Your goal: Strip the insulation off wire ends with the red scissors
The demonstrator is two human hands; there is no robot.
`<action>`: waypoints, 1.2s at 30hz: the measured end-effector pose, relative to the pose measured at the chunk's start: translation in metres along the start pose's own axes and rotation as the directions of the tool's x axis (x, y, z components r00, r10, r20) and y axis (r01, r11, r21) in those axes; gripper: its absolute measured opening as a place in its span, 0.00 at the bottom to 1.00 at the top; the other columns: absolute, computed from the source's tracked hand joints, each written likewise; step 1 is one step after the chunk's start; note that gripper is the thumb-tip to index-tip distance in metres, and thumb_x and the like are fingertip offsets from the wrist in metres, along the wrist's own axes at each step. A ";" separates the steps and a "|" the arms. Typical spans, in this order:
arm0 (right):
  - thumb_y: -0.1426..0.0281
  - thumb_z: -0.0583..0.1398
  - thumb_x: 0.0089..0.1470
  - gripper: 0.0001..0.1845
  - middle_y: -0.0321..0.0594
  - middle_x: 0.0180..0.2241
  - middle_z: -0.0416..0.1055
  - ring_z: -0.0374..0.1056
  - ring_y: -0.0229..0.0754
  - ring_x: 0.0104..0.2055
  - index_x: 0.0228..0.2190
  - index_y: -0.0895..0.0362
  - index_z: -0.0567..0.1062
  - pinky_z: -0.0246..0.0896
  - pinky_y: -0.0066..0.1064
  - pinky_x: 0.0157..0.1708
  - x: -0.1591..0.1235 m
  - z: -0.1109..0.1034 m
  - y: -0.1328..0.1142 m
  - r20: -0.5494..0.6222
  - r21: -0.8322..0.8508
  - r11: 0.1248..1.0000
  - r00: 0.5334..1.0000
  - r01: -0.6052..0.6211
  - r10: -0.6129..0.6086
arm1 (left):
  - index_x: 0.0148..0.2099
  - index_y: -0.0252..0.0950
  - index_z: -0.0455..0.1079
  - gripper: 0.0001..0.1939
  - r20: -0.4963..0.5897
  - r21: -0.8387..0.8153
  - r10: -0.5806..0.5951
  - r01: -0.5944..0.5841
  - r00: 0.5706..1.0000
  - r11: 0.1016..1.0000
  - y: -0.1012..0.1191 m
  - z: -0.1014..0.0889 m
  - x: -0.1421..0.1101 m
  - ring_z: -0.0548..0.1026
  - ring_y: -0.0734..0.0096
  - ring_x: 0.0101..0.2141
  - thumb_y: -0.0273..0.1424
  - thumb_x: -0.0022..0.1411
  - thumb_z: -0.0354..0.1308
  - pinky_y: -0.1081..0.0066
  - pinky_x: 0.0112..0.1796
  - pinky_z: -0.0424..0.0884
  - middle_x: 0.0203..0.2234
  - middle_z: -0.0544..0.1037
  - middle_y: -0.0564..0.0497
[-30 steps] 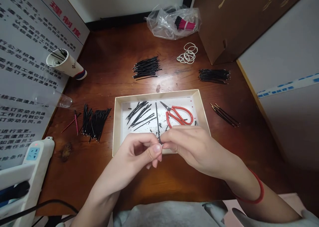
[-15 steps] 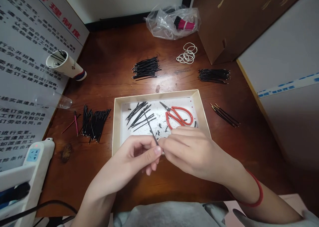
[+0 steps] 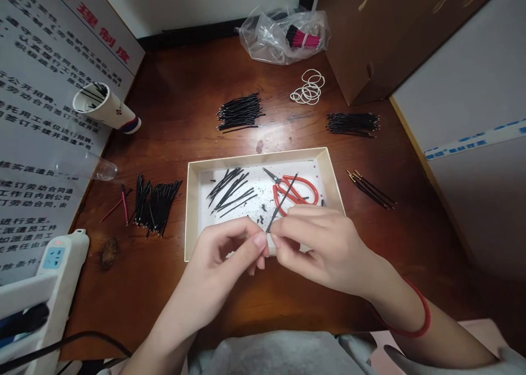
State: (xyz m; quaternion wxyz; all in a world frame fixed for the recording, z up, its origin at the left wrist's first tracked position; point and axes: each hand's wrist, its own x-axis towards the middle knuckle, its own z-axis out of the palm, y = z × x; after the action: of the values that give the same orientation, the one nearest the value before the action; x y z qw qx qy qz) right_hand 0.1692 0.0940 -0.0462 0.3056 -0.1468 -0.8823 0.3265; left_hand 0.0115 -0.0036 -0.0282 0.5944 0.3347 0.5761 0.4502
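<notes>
The left hand (image 3: 222,260) and the right hand (image 3: 324,249) are held together above the near side of a shallow box (image 3: 255,155), with their fingertips almost meeting. A black wire (image 3: 282,202) is pinched at its lower end between them, though it cannot be told which hand bears the grip, as the fingers hide that end. The wire is angled up and away over the red scissors (image 3: 306,186), which lie inside the box; whether the two touch cannot be told.

The wire is thin, so the hold is judged to be delicate. If the pinch were relaxed, the wire could be dropped among the black scraps (image 3: 261,220) or the loose wires (image 3: 228,191) on the box floor and become hard to pick out. If it were swung sideways, its free end could catch on the scissors and shift them. The box appears merely to rest on the desk (image 3: 184,90), so a knock from a hand against its rim could jolt it and scatter the scraps.
</notes>
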 end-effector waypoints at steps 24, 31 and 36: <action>0.77 0.54 0.66 0.11 0.32 0.23 0.67 0.61 0.33 0.24 0.29 0.57 0.67 0.55 0.23 0.26 -0.003 -0.002 0.003 0.126 0.147 0.989 0.992 -0.028 0.009 | 0.28 0.34 0.73 0.14 0.218 -0.187 -0.094 0.136 0.971 0.973 -0.008 -0.011 0.008 0.64 0.81 0.22 0.36 0.65 0.62 0.80 0.24 0.60 0.21 0.70 0.56; 0.78 0.49 0.66 0.12 0.32 0.23 0.63 0.56 0.35 0.24 0.32 0.57 0.69 0.54 0.25 0.25 -0.002 -0.005 0.000 0.210 0.047 0.999 0.977 0.013 -0.023 | 0.28 0.34 0.71 0.18 0.217 -0.028 -0.118 0.127 0.969 0.992 -0.005 -0.013 0.006 0.62 0.78 0.21 0.40 0.65 0.59 0.74 0.25 0.60 0.20 0.67 0.55; 0.76 0.49 0.66 0.14 0.32 0.21 0.62 0.56 0.34 0.23 0.28 0.57 0.68 0.54 0.25 0.24 -0.003 -0.006 -0.002 0.217 0.056 0.998 0.976 -0.001 -0.011 | 0.27 0.35 0.70 0.17 0.237 0.015 -0.143 0.144 0.961 0.990 0.002 -0.011 0.004 0.63 0.76 0.22 0.40 0.65 0.60 0.74 0.27 0.61 0.19 0.67 0.56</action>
State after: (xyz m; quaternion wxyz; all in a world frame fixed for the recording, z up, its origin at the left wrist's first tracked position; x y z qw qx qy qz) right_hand 0.1747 0.0944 -0.0430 0.2121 -0.0993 -0.9015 0.3640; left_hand 0.0003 -0.0009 -0.0293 0.6903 0.3429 0.5233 0.3634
